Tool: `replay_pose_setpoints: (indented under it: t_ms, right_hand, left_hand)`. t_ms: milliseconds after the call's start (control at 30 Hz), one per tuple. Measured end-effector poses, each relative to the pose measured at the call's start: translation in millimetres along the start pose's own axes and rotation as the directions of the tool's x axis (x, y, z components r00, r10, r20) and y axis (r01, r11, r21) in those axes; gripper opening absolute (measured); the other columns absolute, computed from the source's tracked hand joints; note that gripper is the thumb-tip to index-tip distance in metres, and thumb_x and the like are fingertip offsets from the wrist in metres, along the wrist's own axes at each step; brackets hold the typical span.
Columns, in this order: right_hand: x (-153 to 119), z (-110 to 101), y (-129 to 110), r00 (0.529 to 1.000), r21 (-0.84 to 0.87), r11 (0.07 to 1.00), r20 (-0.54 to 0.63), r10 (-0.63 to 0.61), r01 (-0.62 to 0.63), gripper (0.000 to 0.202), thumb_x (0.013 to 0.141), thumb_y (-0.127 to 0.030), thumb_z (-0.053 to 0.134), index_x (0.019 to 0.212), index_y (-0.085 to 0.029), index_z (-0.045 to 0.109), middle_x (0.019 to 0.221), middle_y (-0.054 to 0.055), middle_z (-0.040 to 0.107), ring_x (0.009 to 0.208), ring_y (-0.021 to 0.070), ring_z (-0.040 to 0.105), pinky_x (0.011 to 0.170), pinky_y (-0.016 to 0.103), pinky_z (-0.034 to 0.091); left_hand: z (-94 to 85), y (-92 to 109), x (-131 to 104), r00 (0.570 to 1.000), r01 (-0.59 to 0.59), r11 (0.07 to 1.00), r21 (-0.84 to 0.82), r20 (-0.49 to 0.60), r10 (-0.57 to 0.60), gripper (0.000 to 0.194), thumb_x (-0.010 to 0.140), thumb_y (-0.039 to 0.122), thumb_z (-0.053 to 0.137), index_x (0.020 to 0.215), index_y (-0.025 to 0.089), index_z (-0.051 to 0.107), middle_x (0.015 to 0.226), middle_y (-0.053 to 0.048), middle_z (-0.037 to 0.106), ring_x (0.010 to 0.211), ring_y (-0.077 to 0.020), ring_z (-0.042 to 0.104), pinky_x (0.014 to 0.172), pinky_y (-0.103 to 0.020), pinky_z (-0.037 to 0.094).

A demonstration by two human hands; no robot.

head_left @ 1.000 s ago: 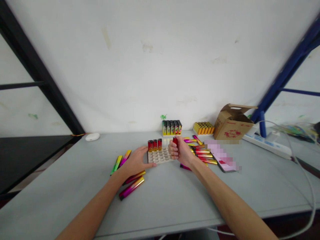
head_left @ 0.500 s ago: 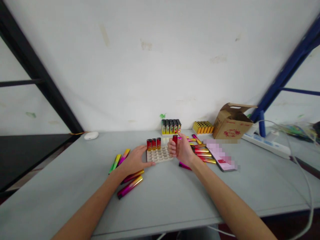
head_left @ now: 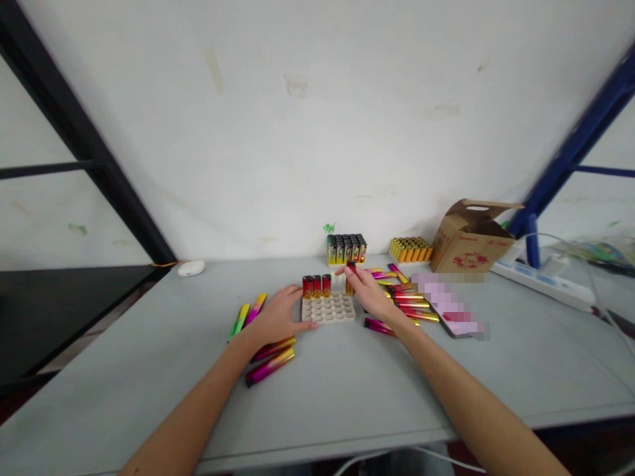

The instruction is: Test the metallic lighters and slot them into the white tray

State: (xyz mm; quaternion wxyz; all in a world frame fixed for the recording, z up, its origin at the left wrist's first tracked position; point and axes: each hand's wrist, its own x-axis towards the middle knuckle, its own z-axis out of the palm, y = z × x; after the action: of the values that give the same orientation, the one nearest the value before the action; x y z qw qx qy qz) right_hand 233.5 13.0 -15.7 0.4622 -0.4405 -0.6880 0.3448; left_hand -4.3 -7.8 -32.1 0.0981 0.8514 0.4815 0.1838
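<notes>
A beige tray [head_left: 328, 309] with rows of round holes lies on the table. Three red-and-gold lighters [head_left: 316, 286] stand upright along its back row, toward the left. My left hand [head_left: 282, 316] steadies the tray at its left side, thumb stretched along the front edge and fingers behind the left corner. At the back right corner my right hand [head_left: 368, 292] pinches another red-and-gold lighter [head_left: 350, 284], held upright over the tray. Whether its bottom sits in a hole I cannot tell. Loose lighters [head_left: 270, 367] lie beside and beneath my left wrist.
More loose lighters [head_left: 414, 305] lie right of my right hand, next to a phone [head_left: 459, 327]. Along the wall stand a tray of black-topped lighters [head_left: 346, 250], a yellow set [head_left: 411, 250] and an open cardboard box [head_left: 469, 248]. A power strip [head_left: 546, 283] and a white case [head_left: 191, 268] lie farther out.
My right hand has turned palm down and brought its lighter to the tray's back right corner. My left hand stays at the tray. The whole view has shifted slightly.
</notes>
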Motion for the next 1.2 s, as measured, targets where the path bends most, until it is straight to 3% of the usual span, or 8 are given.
replay_pose_setpoints:
  t_ms: [233, 600, 733, 833, 967, 1067, 1200]
  right_hand:
    - [1.5, 1.9, 6.8, 0.992, -0.089, 0.988, 0.035, -0.123, 0.126, 0.026, 0.087, -0.037, 0.055, 0.099, -0.017, 0.067, 0.097, 0.007, 0.07, 0.093, 0.0213, 0.062, 0.087, 0.035, 0.045]
    - [5.5, 0.3, 19.8, 0.993, -0.16, 0.981, 0.059, -0.104, 0.112, 0.024, 0.083, -0.03, 0.062, 0.101, -0.016, 0.069, 0.102, 0.009, 0.072, 0.097, 0.0228, 0.065, 0.092, 0.039, 0.047]
    - [4.7, 1.7, 22.3, 0.994, -0.168, 0.98, 0.003, -0.112, 0.111, 0.036, 0.079, -0.029, 0.067, 0.114, -0.019, 0.064, 0.117, 0.01, 0.067, 0.104, 0.023, 0.063, 0.095, 0.041, 0.046]
    - [4.8, 2.1, 22.5, 0.998, -0.111, 0.992, 0.0, -0.067, 0.067, 0.047, 0.074, -0.026, 0.072, 0.119, -0.018, 0.061, 0.117, 0.01, 0.067, 0.097, 0.0218, 0.065, 0.089, 0.039, 0.051]
    - [5.3, 3.0, 20.7, 0.999, -0.083, 0.997, 0.049, -0.002, 0.006, 0.04, 0.072, -0.027, 0.074, 0.109, -0.015, 0.066, 0.106, 0.01, 0.072, 0.092, 0.0234, 0.069, 0.085, 0.039, 0.054]
    - [5.5, 5.3, 19.6, 0.998, -0.144, 0.988, 0.038, -0.045, 0.05, 0.032, 0.074, -0.026, 0.072, 0.104, -0.017, 0.069, 0.107, 0.008, 0.072, 0.096, 0.0253, 0.069, 0.087, 0.04, 0.053]
    - [5.5, 10.8, 20.5, 0.989, -0.195, 0.974, 0.109, -0.097, 0.117, 0.022, 0.079, -0.022, 0.066, 0.1, -0.019, 0.07, 0.103, 0.006, 0.074, 0.097, 0.0252, 0.069, 0.087, 0.038, 0.053]
  left_hand:
    - [0.0, -0.2, -1.0, 0.999, 0.033, 0.999, -0.003, 0.006, -0.033, 0.079, 0.07, 0.062, 0.066, 0.132, 0.015, 0.051, 0.138, -0.017, 0.051, 0.128, -0.0308, 0.046, 0.11, -0.042, 0.032]
    - [0.9, -1.1, -1.7, 1.0, 0.003, 1.0, 0.023, -0.006, -0.003, 0.079, 0.071, 0.064, 0.064, 0.131, 0.014, 0.051, 0.136, -0.016, 0.052, 0.126, -0.0306, 0.047, 0.109, -0.042, 0.035]
    - [1.3, -1.7, -1.5, 1.0, -0.005, 1.0, 0.016, -0.003, 0.006, 0.079, 0.072, 0.064, 0.063, 0.132, 0.013, 0.05, 0.136, -0.017, 0.051, 0.126, -0.0303, 0.047, 0.109, -0.041, 0.035]
    - [0.6, -0.9, -1.2, 1.0, -0.003, 1.0, 0.026, 0.007, 0.003, 0.079, 0.073, 0.064, 0.062, 0.132, 0.012, 0.049, 0.136, -0.017, 0.051, 0.126, -0.0301, 0.047, 0.109, -0.042, 0.034]
    - [0.4, -0.2, -0.9, 1.0, -0.006, 1.0, 0.031, 0.009, 0.006, 0.079, 0.072, 0.064, 0.063, 0.131, 0.013, 0.05, 0.136, -0.017, 0.051, 0.126, -0.0307, 0.047, 0.109, -0.042, 0.034]
    - [1.0, -0.4, -0.9, 1.0, 0.015, 0.999, 0.028, 0.005, -0.015, 0.079, 0.071, 0.063, 0.064, 0.13, 0.013, 0.05, 0.136, -0.017, 0.051, 0.126, -0.031, 0.047, 0.109, -0.043, 0.034]
    - [1.0, -0.1, -1.3, 0.999, 0.036, 0.999, 0.017, -0.002, -0.036, 0.076, 0.071, 0.06, 0.065, 0.129, 0.013, 0.051, 0.135, -0.016, 0.053, 0.126, -0.0308, 0.047, 0.109, -0.043, 0.034]
